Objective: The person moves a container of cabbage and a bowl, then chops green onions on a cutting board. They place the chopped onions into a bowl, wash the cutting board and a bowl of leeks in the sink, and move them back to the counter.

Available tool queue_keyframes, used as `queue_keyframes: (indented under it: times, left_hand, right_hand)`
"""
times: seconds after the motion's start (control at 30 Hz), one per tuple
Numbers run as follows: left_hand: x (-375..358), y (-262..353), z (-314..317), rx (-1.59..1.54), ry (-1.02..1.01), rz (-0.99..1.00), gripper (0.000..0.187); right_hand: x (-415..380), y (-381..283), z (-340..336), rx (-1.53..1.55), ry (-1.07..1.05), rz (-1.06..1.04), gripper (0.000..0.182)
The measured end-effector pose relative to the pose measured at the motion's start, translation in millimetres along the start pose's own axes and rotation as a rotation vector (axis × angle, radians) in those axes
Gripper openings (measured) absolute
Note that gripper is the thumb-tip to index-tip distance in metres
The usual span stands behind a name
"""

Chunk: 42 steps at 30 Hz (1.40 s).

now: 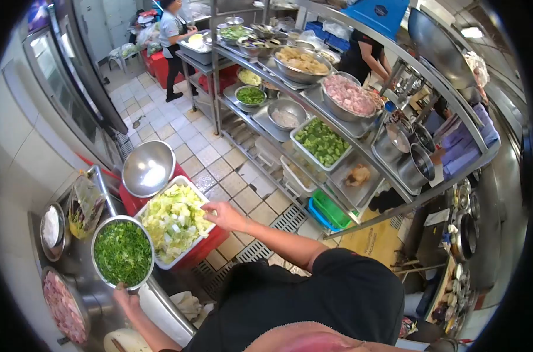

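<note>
My left hand [127, 298] grips the near rim of a round metal bowl [94, 256] full of chopped green leaves [123, 252]. The bowl is level, over the steel counter's edge. My right hand [224, 216] is at the far side of a white rectangular tub [171, 261], fingers bent over its rim. Chopped pale cabbage [173, 218] is heaped in the tub, which rests on something red [210, 249]. The greens bowl sits right beside the tub. An upturned-looking shiny metal bowl [149, 169] stands behind the tub.
On the counter are a bowl of raw meat [66, 305], a bowl of white stuff [53, 227] and a bagged vegetable [85, 202]. A steel rack [260, 126] holds meat, broccoli [323, 144] and pots. Two people [175, 47] work beyond. Drain grates [256, 252] line the tiled floor.
</note>
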State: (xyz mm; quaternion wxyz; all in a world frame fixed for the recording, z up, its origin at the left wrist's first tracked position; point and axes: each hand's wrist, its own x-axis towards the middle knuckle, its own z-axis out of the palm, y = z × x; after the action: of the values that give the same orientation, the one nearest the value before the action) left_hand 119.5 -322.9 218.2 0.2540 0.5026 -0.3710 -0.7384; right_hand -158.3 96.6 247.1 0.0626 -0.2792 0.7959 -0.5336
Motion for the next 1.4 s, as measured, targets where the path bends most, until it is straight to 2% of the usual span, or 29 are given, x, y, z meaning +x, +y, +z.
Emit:
queue_keyframes:
  times: [0.03,0.17,0.27,0.4,0.47,0.5,0.57,0.6,0.7,0.73,0.8,0.9,1.0,1.03,1.13,1.17,1.2,1.23,1.3,1.37,1.4]
  left_hand:
    - [-18,-9,27,-0.010,-0.023,-0.004,0.045]
    - [-44,-68,133,-0.098,-0.211,-0.112,0.044]
    - [-60,-110,226,-0.162,-0.367,-0.164,0.046]
    - [-45,-164,338,-0.146,-0.514,-0.173,0.044]
    - [-21,-192,390,0.028,-0.591,-0.152,0.024]
    - [-31,-195,427,0.034,-0.508,-0.173,0.017]
    - [-25,-207,492,0.095,-0.472,-0.210,0.027]
    - [-13,-219,516,0.117,-0.538,-0.166,0.032]
    - [-20,-219,591,0.184,-0.576,-0.232,0.046]
    - [-15,-229,611,0.169,-0.580,-0.236,0.048]
    - [-3,-242,641,0.149,-0.596,-0.250,0.051]
    - [12,-257,680,0.131,-0.630,-0.258,0.053]
    - [30,-266,715,0.164,-0.541,-0.321,0.047]
    - [33,-264,726,0.157,-0.530,-0.335,0.046]
    - [66,-285,756,0.149,-0.505,-0.318,0.043]
    - [82,-293,760,0.282,-0.487,-0.310,0.038]
    - [84,-297,764,0.257,-0.481,-0.329,0.038]
    - [89,-300,777,0.225,-0.488,-0.341,0.038]
    - [122,-325,800,0.176,-0.538,-0.349,0.042]
    - [141,-334,818,0.178,-0.536,-0.385,0.043]
    - [152,-338,824,0.181,-0.531,-0.402,0.044]
  right_hand:
    - [7,-3,-18,0.026,-0.013,0.029,0.039]
    - [49,-6,-72,-0.034,-0.007,-0.197,0.038]
    - [81,-27,-111,-0.043,-0.023,-0.189,0.038]
    - [145,33,-124,-0.111,-0.015,-0.265,0.045]
    - [178,67,-138,-0.180,0.003,-0.260,0.044]
    - [191,70,-151,-0.234,0.064,-0.274,0.045]
    - [223,88,-167,-0.313,0.062,-0.241,0.055]
    - [232,105,-171,-0.361,0.064,-0.212,0.060]
    - [266,142,-174,-0.721,-0.015,-0.249,0.069]
    - [277,163,-176,-0.715,-0.059,-0.237,0.073]
    - [294,199,-190,-0.882,-0.095,-0.217,0.074]
    - [326,241,-213,-0.841,-0.107,-0.188,0.074]
    - [363,280,-227,-0.801,-0.244,-0.110,0.075]
    - [378,270,-233,-0.747,-0.214,-0.065,0.062]
    - [423,247,-266,-0.557,-0.092,-0.035,0.046]
    - [435,262,-264,-0.227,0.128,-0.076,0.031]
    - [444,258,-265,-0.070,0.167,0.020,0.029]
    - [450,271,-267,-0.366,0.088,-0.158,0.027]
    - [471,299,-278,-0.531,0.101,-0.249,0.025]
    - [487,330,-295,-0.259,0.284,-0.049,0.025]
    - [495,375,-309,-0.374,0.394,-0.074,0.027]
